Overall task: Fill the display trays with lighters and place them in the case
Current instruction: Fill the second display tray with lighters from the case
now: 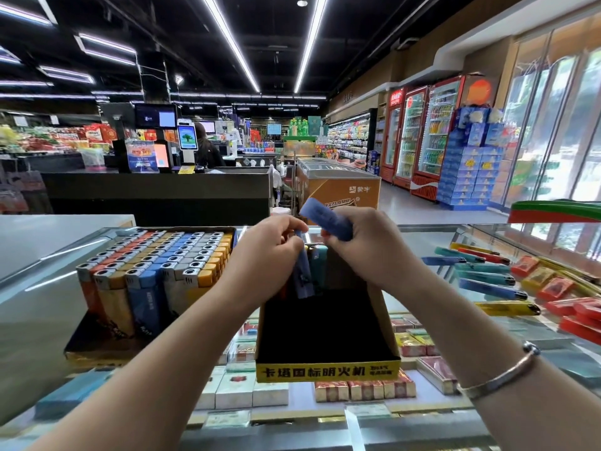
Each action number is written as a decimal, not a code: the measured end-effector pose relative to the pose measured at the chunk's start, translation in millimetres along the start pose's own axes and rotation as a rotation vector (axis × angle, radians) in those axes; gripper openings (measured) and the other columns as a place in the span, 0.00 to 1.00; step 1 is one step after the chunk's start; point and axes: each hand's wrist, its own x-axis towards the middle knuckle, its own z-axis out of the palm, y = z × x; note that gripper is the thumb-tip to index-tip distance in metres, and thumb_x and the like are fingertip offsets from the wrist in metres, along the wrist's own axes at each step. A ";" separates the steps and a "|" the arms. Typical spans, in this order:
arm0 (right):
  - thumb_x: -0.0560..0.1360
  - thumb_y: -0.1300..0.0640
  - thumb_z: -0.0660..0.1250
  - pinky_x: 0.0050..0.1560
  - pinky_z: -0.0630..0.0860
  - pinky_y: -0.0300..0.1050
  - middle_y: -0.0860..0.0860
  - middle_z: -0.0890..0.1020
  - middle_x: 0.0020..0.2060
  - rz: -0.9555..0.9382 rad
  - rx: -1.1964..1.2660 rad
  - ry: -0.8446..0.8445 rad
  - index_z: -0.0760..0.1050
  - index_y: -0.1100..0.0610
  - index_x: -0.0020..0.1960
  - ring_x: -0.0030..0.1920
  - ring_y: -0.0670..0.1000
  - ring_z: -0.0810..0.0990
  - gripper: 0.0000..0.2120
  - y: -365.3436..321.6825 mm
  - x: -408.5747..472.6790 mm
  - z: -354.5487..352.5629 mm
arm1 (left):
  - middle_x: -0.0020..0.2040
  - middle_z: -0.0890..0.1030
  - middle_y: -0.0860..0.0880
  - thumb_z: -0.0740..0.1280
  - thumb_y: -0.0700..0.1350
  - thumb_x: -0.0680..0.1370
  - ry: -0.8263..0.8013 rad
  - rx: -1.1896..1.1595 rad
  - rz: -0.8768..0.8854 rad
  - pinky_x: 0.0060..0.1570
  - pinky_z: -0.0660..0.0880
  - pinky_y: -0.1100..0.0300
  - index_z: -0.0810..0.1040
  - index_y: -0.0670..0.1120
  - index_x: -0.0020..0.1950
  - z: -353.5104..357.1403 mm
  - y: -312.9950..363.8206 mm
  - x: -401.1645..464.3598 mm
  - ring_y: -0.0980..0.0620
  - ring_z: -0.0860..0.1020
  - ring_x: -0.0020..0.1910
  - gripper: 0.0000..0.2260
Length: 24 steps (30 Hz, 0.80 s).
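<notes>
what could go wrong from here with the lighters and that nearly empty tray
1. The nearly empty tray holds only a few upright lighters at its far end, with open space before them; they may topple forward as the left hand pushes one in.
2. The right hand pinches a blue lighter above the glass counter; it could slip and drop.
3. Loose lighters lie on the glass at right; a forearm sweep might scatter them.

tray front [327,372] — 卡塔国标明火机 | freezer [344,187] — 蒙牛

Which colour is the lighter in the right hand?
Blue; the lighter in the right hand shows best in the head view.
</notes>
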 end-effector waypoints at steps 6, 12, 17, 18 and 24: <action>0.70 0.59 0.70 0.32 0.67 0.42 0.50 0.74 0.28 0.099 -0.117 -0.284 0.67 0.52 0.29 0.31 0.50 0.72 0.14 -5.1 17.0 -1.0 | 0.38 0.79 0.52 0.62 0.38 0.77 -0.061 -0.120 -0.036 0.29 0.70 0.74 0.75 0.54 0.45 -2.9 -2.9 1.5 0.61 0.78 0.35 0.10; 0.69 0.62 0.69 0.35 0.70 0.48 0.57 0.77 0.30 0.097 -0.025 -0.261 0.74 0.59 0.33 0.32 0.54 0.73 0.07 -1.4 10.0 4.9 | 0.42 0.79 0.50 0.63 0.39 0.76 -0.057 -0.152 -0.036 0.37 0.78 0.60 0.72 0.56 0.50 -3.6 -5.6 0.5 0.53 0.79 0.41 0.11; 0.70 0.63 0.70 0.34 0.66 0.40 0.48 0.74 0.28 0.097 0.106 -0.132 0.72 0.53 0.32 0.28 0.42 0.69 0.11 3.6 3.8 4.0 | 0.46 0.77 0.53 0.63 0.39 0.77 -0.063 -0.118 0.008 0.43 0.78 0.59 0.72 0.55 0.51 -1.8 -1.8 0.1 0.55 0.77 0.46 0.10; 0.70 0.63 0.70 0.32 0.67 0.37 0.48 0.75 0.28 0.106 0.152 -0.056 0.75 0.55 0.34 0.28 0.41 0.69 0.09 4.2 4.6 2.4 | 0.45 0.77 0.54 0.63 0.38 0.77 -0.062 -0.110 0.019 0.43 0.78 0.60 0.72 0.56 0.49 -1.6 -1.0 -0.1 0.56 0.76 0.46 0.11; 0.71 0.62 0.71 0.39 0.70 0.43 0.59 0.80 0.35 0.113 0.151 -0.123 0.78 0.63 0.41 0.35 0.49 0.75 0.04 10.6 1.8 -6.4 | 0.44 0.76 0.58 0.64 0.39 0.76 -0.038 -0.088 0.046 0.38 0.72 0.68 0.74 0.55 0.49 0.0 -1.7 -2.7 0.59 0.76 0.44 0.10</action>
